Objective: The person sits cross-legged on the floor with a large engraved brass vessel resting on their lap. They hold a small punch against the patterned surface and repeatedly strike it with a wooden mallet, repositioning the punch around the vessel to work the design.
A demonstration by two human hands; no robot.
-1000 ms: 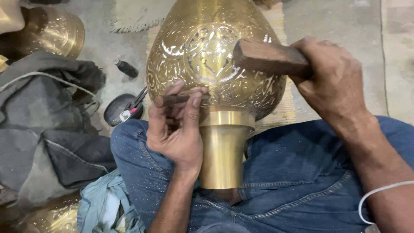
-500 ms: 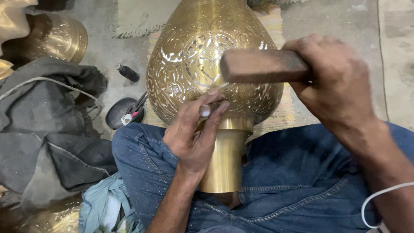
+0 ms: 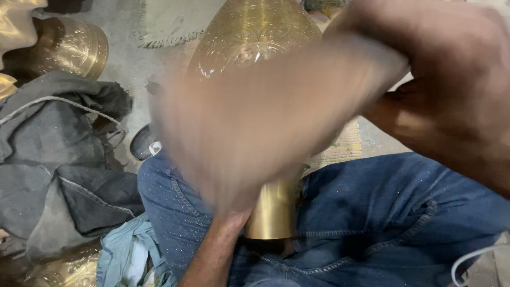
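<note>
Two hands up close to lens, both motion-blurred. Left hand (image 3: 249,133) smeared across frame centre, covering most of brass vase (image 3: 255,37); grip unreadable. Right hand (image 3: 451,79) at upper right, also can't tell if open or closed. Vase across lap, neck (image 3: 273,210) at lower centre between jeans (image 3: 382,223) legs. Grey cloth (image 3: 58,159) at left, second brass vessel (image 3: 74,48) upper left.

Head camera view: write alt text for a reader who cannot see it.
A large engraved brass vase lies across the lap of a person in blue jeans, its neck toward the camera, half hidden by a motion-blurred left hand. The right hand looms close at upper right; what it holds cannot be made out. Grey cloth and another brass vessel lie at left.
</note>
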